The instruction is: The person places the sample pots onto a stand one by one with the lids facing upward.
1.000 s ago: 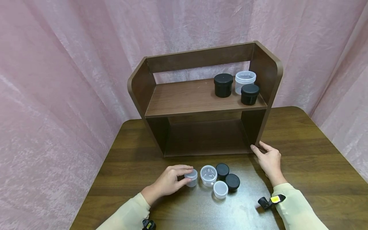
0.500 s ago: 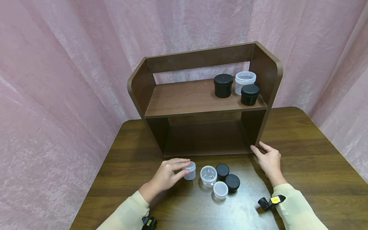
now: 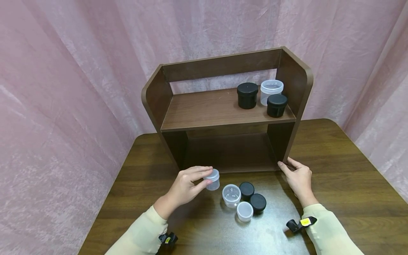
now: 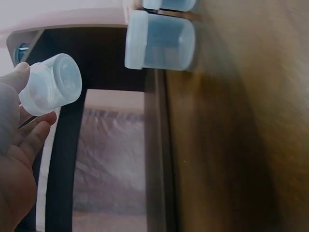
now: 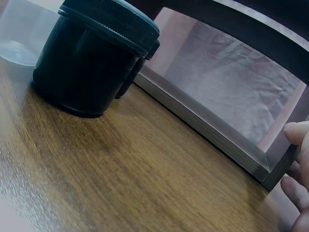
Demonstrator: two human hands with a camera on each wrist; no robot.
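Observation:
A small translucent jar with a lid is held above the table between the thumb and fingers of my left hand, just in front of the shelf's lower edge. In the left wrist view the jar is tilted, its base facing the camera. My right hand grips the lower front right corner of the brown wooden shelf, thumb in front and fingers at the outer side. Right of the held jar stand a wider clear jar, a small clear jar and two black jars.
On the upper board, toward the right, are a large black jar, a clear jar and a smaller black jar. The wooden table extends around the shelf, with a pink curtain behind.
My left hand has lifted the small translucent jar off the table and moved it toward the shelf. The right hand has stayed at the shelf corner.

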